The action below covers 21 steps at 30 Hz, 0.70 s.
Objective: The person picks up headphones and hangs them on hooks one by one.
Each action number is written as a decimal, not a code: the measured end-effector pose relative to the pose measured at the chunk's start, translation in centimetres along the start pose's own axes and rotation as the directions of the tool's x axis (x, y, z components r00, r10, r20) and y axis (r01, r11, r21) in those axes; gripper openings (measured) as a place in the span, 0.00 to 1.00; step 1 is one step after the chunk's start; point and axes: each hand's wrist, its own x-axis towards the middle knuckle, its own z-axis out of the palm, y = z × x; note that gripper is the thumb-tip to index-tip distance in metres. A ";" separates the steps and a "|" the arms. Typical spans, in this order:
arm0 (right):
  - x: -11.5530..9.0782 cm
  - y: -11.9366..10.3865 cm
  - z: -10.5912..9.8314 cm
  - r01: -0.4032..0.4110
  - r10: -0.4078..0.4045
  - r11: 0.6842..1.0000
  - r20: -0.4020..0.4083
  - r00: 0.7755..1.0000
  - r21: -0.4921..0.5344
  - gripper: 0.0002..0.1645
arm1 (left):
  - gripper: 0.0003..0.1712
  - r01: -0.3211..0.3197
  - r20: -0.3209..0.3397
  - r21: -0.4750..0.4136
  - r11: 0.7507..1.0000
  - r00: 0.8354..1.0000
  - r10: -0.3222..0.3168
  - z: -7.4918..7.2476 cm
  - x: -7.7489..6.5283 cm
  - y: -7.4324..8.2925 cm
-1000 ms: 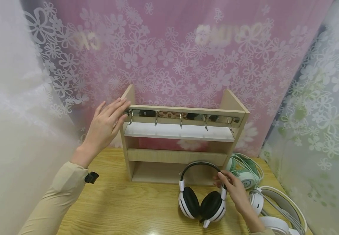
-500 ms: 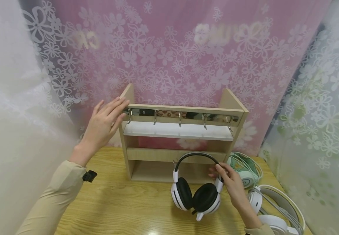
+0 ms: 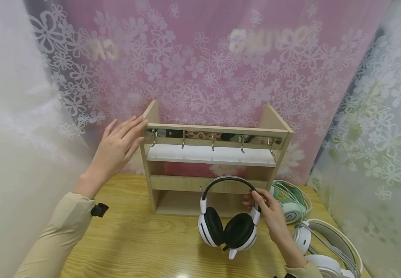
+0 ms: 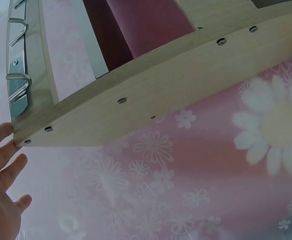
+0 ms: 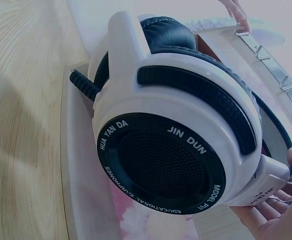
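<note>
Black-and-white headphones (image 3: pixel 207 227) with a short microphone boom hang from my right hand (image 3: pixel 271 212), in front of the lower shelf. My right thumb and fingers pinch the band just above one earcup; the right wrist view shows that white earcup (image 5: pixel 161 155) with its lettered black disc up close. My left hand (image 3: pixel 117 144) is at the upper left corner of the wooden rack (image 3: pixel 209 185), fingers extended, fingertips at its edge. Metal hooks (image 3: pixel 213 142) line a strip along the rack's top front board. In the left wrist view, fingers (image 4: pixel 8 172) meet the side panel's corner.
Right of the rack lie green-and-white headphones (image 3: pixel 292 212) with a coiled cable. Nearer on the right are white and grey headphones (image 3: pixel 325 266). The rack stands on a wood-grain table (image 3: pixel 145 247) before a pink flowered curtain (image 3: pixel 204 58), with pale curtains at both sides.
My right hand has raised the headphones slightly and carried them left, nearer the rack's middle. My left hand has slid a little left at the rack's corner.
</note>
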 end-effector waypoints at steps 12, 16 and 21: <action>0.7 -1.5 2.3 0.035 -0.037 0.995 0.023 0.999 0.094 0.25 | 0.31 -0.023 0.007 0.033 0.999 1.000 0.023 -0.5 -0.5 -0.7; 1.2 -1.8 3.2 0.034 -0.037 0.995 0.031 0.999 0.099 0.25 | 0.31 -0.026 0.008 0.039 0.999 1.000 0.025 -0.6 -0.5 -0.7; 1.6 -2.4 4.3 0.019 -0.022 0.995 0.034 0.999 0.100 0.25 | 0.30 -0.019 0.014 0.035 0.999 1.000 0.019 -0.7 -0.4 -0.7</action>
